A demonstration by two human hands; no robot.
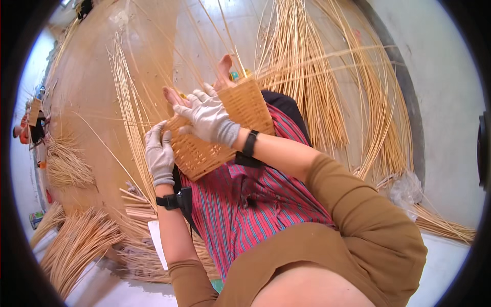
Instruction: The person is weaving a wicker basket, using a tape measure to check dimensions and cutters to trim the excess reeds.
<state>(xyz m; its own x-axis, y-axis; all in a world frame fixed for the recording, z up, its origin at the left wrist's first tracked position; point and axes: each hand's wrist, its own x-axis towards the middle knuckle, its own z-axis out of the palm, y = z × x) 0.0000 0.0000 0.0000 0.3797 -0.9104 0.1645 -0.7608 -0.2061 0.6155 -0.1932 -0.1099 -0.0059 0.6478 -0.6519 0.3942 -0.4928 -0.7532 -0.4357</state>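
Note:
A half-woven cane basket lies tilted across my lap, loose stakes fanning out from its far edge. My left hand, in a whitish glove, is closed at the basket's left side, thumb toward the wall. Over the far edge reaches my gloved right hand, its fingers bent around the top of the weave near the stakes. Whether a single strand is pinched beneath those fingers is hidden. Bare feet show just past the basket. A striped red and blue cloth covers my lap under it.
Long cane bundles spread over the floor ahead and to the right. More cut cane lies at the lower left. A clear plastic bag sits by the right wall. Another person is at the far left.

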